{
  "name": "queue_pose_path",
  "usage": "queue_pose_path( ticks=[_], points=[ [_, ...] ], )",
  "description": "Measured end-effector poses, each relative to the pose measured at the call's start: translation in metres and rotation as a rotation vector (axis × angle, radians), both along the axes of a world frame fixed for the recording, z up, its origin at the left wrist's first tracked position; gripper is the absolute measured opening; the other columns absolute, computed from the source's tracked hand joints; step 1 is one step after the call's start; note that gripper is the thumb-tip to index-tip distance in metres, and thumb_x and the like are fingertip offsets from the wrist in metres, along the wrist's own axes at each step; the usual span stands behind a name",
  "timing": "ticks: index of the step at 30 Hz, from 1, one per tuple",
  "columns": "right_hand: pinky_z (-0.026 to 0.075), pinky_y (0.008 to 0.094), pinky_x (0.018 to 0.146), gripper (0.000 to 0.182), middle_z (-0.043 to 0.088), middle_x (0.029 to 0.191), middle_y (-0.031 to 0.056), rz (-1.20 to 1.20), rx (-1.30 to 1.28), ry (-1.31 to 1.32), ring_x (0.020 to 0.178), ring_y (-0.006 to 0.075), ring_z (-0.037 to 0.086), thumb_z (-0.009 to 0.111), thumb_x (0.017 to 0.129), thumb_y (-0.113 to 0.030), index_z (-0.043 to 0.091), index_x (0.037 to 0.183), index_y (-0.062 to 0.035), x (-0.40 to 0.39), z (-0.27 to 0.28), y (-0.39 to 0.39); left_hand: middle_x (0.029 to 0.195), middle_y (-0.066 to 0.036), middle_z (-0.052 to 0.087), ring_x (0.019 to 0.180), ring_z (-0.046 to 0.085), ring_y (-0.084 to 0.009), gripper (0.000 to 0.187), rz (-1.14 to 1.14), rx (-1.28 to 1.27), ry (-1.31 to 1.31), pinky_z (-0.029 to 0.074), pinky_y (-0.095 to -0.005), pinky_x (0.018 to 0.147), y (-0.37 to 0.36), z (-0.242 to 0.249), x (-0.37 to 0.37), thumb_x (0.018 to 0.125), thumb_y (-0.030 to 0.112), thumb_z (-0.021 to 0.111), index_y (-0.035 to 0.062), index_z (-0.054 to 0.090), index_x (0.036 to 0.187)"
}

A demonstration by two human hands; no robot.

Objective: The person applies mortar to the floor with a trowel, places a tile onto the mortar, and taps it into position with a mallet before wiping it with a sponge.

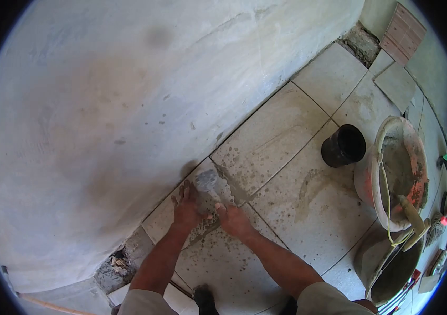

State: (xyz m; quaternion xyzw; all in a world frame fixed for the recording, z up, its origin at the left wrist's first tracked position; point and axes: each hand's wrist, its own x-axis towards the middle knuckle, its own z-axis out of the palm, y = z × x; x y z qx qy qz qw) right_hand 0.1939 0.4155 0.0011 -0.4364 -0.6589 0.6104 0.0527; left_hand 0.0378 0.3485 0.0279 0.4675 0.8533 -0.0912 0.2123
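Observation:
My right hand (235, 221) is wrapped round the pale handle of a short tool with a rounded, blotchy grey head (205, 180). That head is over a floor tile (161, 222) set along the wall. My left hand (186, 210) lies on the same tile beside the tool, fingers spread, fingertips close to the wall. Wet grey mortar (236, 189) shows in the joint at the tile's far end, and more spots the tiles around my hands.
A black bucket (343, 146) stands to the right. Beyond it are a mortar-filled bucket (365, 181) with a wooden-handled tool (415, 220) and another bucket (362, 262). The wall (102, 131) borders the left. Loose tiles (396, 86) lie at the far corner.

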Motion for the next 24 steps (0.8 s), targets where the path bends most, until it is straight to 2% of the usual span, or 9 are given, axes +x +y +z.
queue_pose_path(
  ticks=[2, 3, 6, 8, 10, 15, 18, 24],
  points=[
    [0.045, 0.0483, 0.075, 0.040, 0.060, 0.088, 0.0302, 0.044, -0.062, 0.159, 0.090, 0.0482, 0.057, 0.044, 0.096, -0.035, 0.059, 0.101, 0.0019, 0.002, 0.018, 0.008, 0.152, -0.020, 0.011, 0.141, 0.013, -0.0353, 0.116, 0.032, -0.085, 0.006, 0.018, -0.0605, 0.108, 0.011, 0.002, 0.000, 0.058, 0.043, 0.084, 0.0005, 0.019, 0.144],
    [0.045, 0.0483, 0.075, 0.040, 0.060, 0.088, 0.0302, 0.049, -0.071, 0.153, 0.090, 0.0482, 0.057, 0.044, 0.096, -0.035, 0.059, 0.101, 0.0019, 0.001, 0.016, 0.004, 0.152, -0.020, 0.010, 0.141, 0.012, -0.0348, 0.116, 0.077, -0.179, 0.003, 0.017, -0.0621, 0.108, 0.010, 0.004, 0.003, 0.059, 0.043, 0.083, 0.0004, 0.019, 0.145],
    [0.045, 0.0487, 0.075, 0.039, 0.059, 0.087, 0.0309, -0.013, -0.041, 0.048, 0.090, 0.0475, 0.057, 0.045, 0.096, -0.034, 0.059, 0.101, 0.0021, -0.002, 0.005, 0.000, 0.152, -0.021, 0.008, 0.142, 0.009, -0.0337, 0.117, 0.152, -0.166, -0.005, 0.017, -0.0647, 0.107, 0.013, 0.014, 0.008, 0.060, 0.046, 0.082, 0.0018, 0.015, 0.146],
    [0.046, 0.0503, 0.072, 0.039, 0.059, 0.082, 0.0309, 0.085, 0.073, 0.120, 0.084, 0.0478, 0.059, 0.045, 0.096, -0.034, 0.059, 0.097, 0.0028, 0.001, 0.001, 0.002, 0.153, -0.020, 0.007, 0.142, 0.007, -0.0340, 0.118, 0.157, -0.163, -0.021, 0.019, -0.0656, 0.106, 0.013, 0.003, 0.000, 0.060, 0.045, 0.083, 0.0032, 0.014, 0.146],
    [0.046, 0.0506, 0.071, 0.039, 0.059, 0.080, 0.0306, 0.101, 0.033, 0.052, 0.081, 0.0476, 0.059, 0.046, 0.096, -0.034, 0.059, 0.097, 0.0028, 0.007, 0.003, -0.006, 0.153, -0.020, 0.005, 0.142, 0.006, -0.0342, 0.119, 0.180, -0.179, -0.059, 0.020, -0.0664, 0.105, 0.006, 0.003, 0.005, 0.060, 0.043, 0.083, 0.0046, 0.012, 0.147],
    [0.047, 0.0509, 0.069, 0.039, 0.060, 0.075, 0.0295, 0.212, 0.036, -0.005, 0.076, 0.0472, 0.060, 0.046, 0.095, -0.035, 0.058, 0.097, 0.0025, 0.015, 0.011, 0.000, 0.153, -0.018, 0.000, 0.142, 0.003, -0.0357, 0.122, 0.341, -0.089, -0.101, 0.030, -0.0629, 0.103, 0.012, 0.022, 0.011, 0.058, 0.034, 0.086, 0.0061, 0.008, 0.147],
    [0.047, 0.0501, 0.070, 0.040, 0.060, 0.077, 0.0288, 0.206, 0.067, -0.069, 0.078, 0.0464, 0.060, 0.045, 0.096, -0.036, 0.058, 0.099, 0.0019, 0.021, 0.005, -0.003, 0.153, -0.018, -0.001, 0.142, 0.003, -0.0350, 0.122, 0.327, 0.053, -0.158, 0.033, -0.0602, 0.103, -0.002, 0.006, 0.006, 0.058, 0.036, 0.086, 0.0063, 0.008, 0.147],
    [0.047, 0.0490, 0.074, 0.039, 0.062, 0.082, 0.0279, 0.245, -0.069, -0.014, 0.082, 0.0454, 0.060, 0.044, 0.096, -0.035, 0.058, 0.104, 0.0003, 0.021, 0.008, 0.003, 0.153, -0.017, 0.000, 0.142, 0.003, -0.0344, 0.121, 0.317, 0.055, -0.149, 0.035, -0.0577, 0.102, -0.006, 0.000, 0.005, 0.057, 0.034, 0.086, 0.0058, 0.009, 0.147]
  ],
)
